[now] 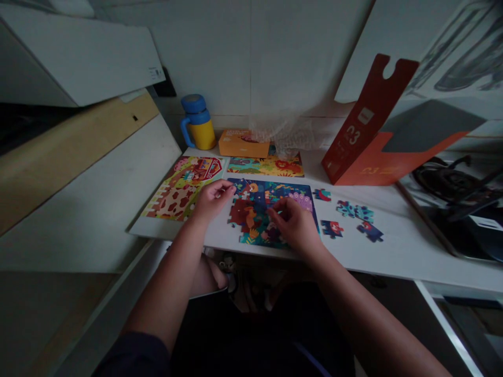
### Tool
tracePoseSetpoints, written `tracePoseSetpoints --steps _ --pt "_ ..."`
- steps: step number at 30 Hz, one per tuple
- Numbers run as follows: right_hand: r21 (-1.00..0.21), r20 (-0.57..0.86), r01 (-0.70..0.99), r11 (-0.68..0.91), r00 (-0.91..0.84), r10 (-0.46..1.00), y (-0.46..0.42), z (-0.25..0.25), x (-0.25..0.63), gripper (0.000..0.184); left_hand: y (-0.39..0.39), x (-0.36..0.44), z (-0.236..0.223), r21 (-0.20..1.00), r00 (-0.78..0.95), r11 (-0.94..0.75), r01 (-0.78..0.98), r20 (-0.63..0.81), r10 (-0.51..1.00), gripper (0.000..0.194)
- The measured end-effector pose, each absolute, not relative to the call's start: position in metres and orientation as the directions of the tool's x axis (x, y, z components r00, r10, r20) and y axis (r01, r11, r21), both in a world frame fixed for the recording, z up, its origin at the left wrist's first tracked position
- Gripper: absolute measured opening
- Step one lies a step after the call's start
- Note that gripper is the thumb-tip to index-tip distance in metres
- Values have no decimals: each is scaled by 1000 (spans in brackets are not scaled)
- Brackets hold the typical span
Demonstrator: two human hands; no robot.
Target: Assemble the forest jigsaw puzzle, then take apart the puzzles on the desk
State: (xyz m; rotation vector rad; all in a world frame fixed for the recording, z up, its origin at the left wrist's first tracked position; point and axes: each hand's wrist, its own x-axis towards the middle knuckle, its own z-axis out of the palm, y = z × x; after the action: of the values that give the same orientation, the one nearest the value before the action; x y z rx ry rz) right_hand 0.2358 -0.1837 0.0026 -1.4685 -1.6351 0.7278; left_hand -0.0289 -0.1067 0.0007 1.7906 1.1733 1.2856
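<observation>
A half-built colourful jigsaw puzzle [271, 201] lies on the white table [412, 246] in front of me. My left hand [212, 199] rests at the puzzle's upper left corner, its fingers pinched on the edge of a piece there. My right hand [293, 220] lies over the puzzle's lower middle with fingers curled, pressing on pieces. Several loose blue puzzle pieces [353, 212] lie scattered on the table to the right of the puzzle.
A finished farm puzzle [183, 186] lies to the left, and a lion puzzle [267, 166] behind. At the back stand a yellow and blue mug [198, 123], an orange box [243, 144], crumpled plastic wrap [286, 133] and a red opened puzzle box [373, 131]. A gas stove [451, 188] is at the right.
</observation>
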Motion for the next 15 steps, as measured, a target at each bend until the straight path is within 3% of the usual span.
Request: tracePoseSetpoints --steps 2,8,15 --pt "-811 199 558 179 -25 980 -183 -3 247 23 -99 -33 2 846 132 -400 353 378 916 27" --pt "-868 172 463 177 -55 984 -183 -7 252 25 -78 -28 15 748 294 -426 510 314 903 25" --pt "-857 191 475 199 -65 979 -183 -8 251 22 -64 -29 -4 756 303 -403 516 279 911 23"
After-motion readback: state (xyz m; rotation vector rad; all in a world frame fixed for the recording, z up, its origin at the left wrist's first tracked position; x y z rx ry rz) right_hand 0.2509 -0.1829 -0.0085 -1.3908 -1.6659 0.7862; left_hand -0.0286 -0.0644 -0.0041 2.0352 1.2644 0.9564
